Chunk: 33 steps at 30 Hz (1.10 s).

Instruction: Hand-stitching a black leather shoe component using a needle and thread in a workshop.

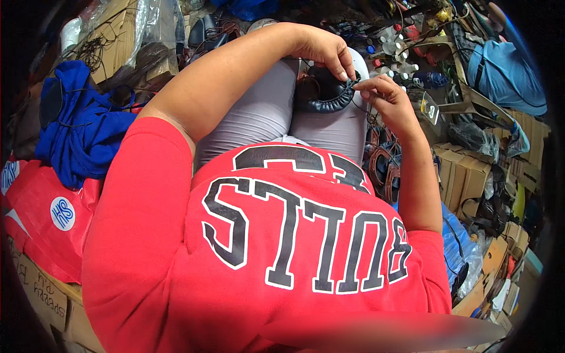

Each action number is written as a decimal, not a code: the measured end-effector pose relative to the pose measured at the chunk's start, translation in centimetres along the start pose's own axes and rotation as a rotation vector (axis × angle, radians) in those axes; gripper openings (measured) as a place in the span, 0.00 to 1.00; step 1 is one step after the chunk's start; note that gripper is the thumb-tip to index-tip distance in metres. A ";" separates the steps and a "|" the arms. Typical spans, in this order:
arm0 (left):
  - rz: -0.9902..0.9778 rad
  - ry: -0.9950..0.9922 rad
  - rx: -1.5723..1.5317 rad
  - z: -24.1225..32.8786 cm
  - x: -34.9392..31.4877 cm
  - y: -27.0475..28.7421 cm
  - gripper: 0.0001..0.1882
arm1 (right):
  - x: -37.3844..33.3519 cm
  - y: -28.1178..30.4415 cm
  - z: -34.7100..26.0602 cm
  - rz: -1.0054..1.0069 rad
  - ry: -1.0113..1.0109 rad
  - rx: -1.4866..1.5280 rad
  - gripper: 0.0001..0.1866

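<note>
A black leather shoe (331, 106) with a gathered, puckered seam round its toe rests on my lap over the grey trousers (250, 112). Its inside shows brown. My left hand (329, 54) bends over it from above, thumb and fingers pinched at the seam on its right side. From the right, my right hand (389, 101) meets the same spot with thumb and forefinger pressed together. Something thin, perhaps a thread or needle, is between those fingertips, too small to make out. A dark strand seems to hang below them.
Several small bottles (391, 44) stand beyond my right hand. Dark shoes with brown linings (382, 162) lie by my right forearm, near stacked cardboard (462, 173). At left are a blue cloth (82, 129) and a red bag (56, 220). A light blue cloth bundle (509, 76) sits far right.
</note>
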<state>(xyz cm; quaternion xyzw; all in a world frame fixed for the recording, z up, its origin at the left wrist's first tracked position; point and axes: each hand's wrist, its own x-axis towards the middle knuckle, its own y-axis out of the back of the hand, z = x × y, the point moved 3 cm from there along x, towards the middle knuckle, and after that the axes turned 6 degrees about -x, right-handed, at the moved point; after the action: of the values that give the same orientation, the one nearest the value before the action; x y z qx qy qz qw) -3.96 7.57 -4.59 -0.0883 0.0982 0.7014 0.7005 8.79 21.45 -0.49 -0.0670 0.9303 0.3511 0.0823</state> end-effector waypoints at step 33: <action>0.814 -0.402 0.392 -0.6 -7.1 -4.5 0.12 | -1.4 -1.0 -0.5 0.052 -0.004 0.034 0.25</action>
<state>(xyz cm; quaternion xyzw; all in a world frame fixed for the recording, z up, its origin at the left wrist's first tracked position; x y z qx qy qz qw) 0.56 0.54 -3.33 0.2275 0.1177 0.8896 0.3782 10.30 20.44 -0.47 -0.0409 0.9374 0.3373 0.0760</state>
